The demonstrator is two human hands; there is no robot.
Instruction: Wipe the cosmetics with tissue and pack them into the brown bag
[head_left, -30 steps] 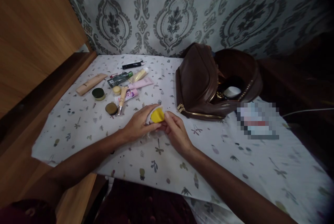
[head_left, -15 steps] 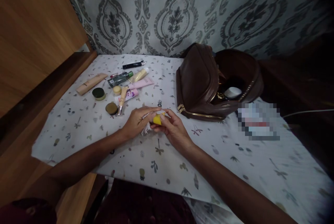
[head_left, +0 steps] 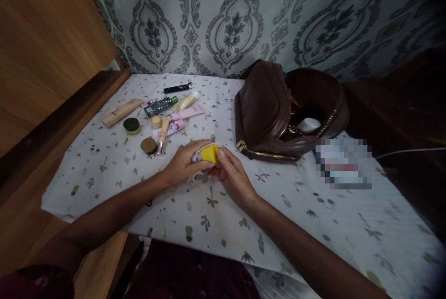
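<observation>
In the upper left of the frame we see a wooden panel (head_left: pixel 52 16), and in the lower left corner a dark maroon sleeve (head_left: pixel 38 282). A printed tablecloth (head_left: pixel 104 157) spreads across the middle, below a damask-patterned backdrop (head_left: pixel 233 25) along the top.

Left of centre, we find a beige tube (head_left: pixel 122 113) lying slanted, with a dark-lidded jar (head_left: pixel 131 126) near its lower side. Next come an olive-brown round pot (head_left: pixel 148 146), a small yellowish pot (head_left: pixel 156 121) and a dark green-capped bottle (head_left: pixel 160 107) on its side. A slim beige tube with a silver cap (head_left: pixel 163 132) lies across a cartoon-printed tube (head_left: pixel 176 126); above them we see a black pen-like tube (head_left: pixel 177 88), a pink tube (head_left: pixel 190 112) and a pale yellow tube (head_left: pixel 188 100).

At the centre of the frame, our left hand (head_left: pixel 184 162) is closed around a whitish cloth (head_left: pixel 198 154) and the yellow cap-like piece (head_left: pixel 209 154) that pokes out of it. Our right hand (head_left: pixel 235 173) has its fingers curled, thumb and forefinger pinching that piece's right end.

Right of centre stands an unzipped brown leather handbag (head_left: pixel 261 108), a white rounded object (head_left: pixel 309 125) showing inside. Beside its lower right we see a pixelated item (head_left: pixel 344 163), unreadable, and a white cable (head_left: pixel 411 151) at the right edge.
</observation>
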